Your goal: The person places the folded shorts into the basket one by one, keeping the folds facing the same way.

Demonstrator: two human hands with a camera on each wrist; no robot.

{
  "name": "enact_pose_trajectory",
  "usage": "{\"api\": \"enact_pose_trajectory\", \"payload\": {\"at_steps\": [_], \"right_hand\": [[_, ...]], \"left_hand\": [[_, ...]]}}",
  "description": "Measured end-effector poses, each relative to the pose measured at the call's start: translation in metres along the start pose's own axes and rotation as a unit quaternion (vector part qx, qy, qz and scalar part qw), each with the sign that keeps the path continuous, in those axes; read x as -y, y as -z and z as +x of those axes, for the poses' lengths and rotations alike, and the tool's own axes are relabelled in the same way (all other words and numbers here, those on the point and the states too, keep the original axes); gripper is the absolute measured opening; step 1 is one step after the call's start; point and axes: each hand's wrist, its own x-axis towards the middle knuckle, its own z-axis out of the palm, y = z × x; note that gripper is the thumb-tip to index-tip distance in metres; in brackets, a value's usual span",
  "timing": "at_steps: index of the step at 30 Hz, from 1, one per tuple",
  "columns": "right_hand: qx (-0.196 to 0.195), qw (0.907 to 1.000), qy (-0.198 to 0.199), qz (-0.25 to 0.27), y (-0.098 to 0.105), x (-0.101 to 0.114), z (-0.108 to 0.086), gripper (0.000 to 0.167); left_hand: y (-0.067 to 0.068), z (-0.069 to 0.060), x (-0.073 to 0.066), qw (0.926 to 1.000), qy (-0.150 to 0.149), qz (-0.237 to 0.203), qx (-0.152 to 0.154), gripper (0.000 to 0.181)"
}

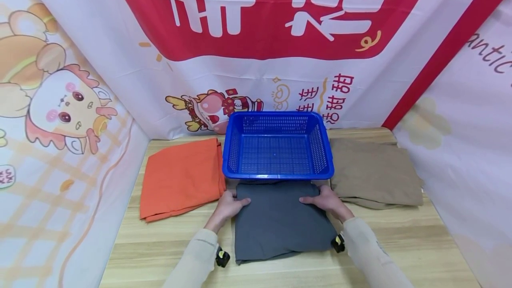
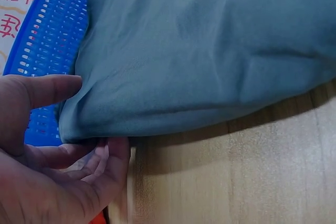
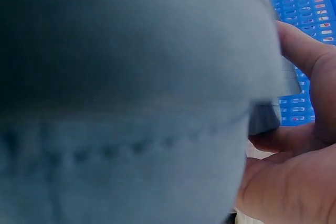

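A folded dark grey garment lies in front of the blue basket, its far edge close against the basket's front. My left hand grips its left side near the far corner, thumb above and fingers beneath. On the opposite side my right hand holds the cloth the same way, thumb on top. In the left wrist view the fingers reach under the garment's edge. Blurred grey cloth with a stitched seam fills most of the right wrist view, hiding part of the right hand.
The blue plastic basket has perforated sides and nothing inside. A folded orange garment lies to its left, a folded khaki one to its right. All rest on a wood-grain table, with printed cloth walls at the back and sides.
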Motion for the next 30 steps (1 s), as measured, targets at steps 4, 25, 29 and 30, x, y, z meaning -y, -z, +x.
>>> {"api": "enact_pose_trajectory", "payload": {"at_steps": [4,25,29,30], "right_hand": [[-0.001,1.0000,0.002,-0.001,-0.001,-0.001,0.001,0.096],[0.006,0.9988,0.025,0.042,-0.001,0.000,-0.009,0.074],[0.011,0.9981,0.027,0.054,0.001,0.002,-0.015,0.069],[0.009,0.9980,0.026,0.057,0.001,0.002,-0.017,0.068]], "left_hand": [[-0.001,0.000,0.000,1.0000,0.001,-0.007,0.005,0.021],[-0.005,-0.002,-0.003,0.9994,0.013,0.012,-0.029,0.047],[-0.005,-0.003,-0.005,0.9993,0.014,0.013,-0.033,0.044],[-0.005,-0.003,-0.005,0.9992,0.014,0.014,-0.034,0.043]]}}
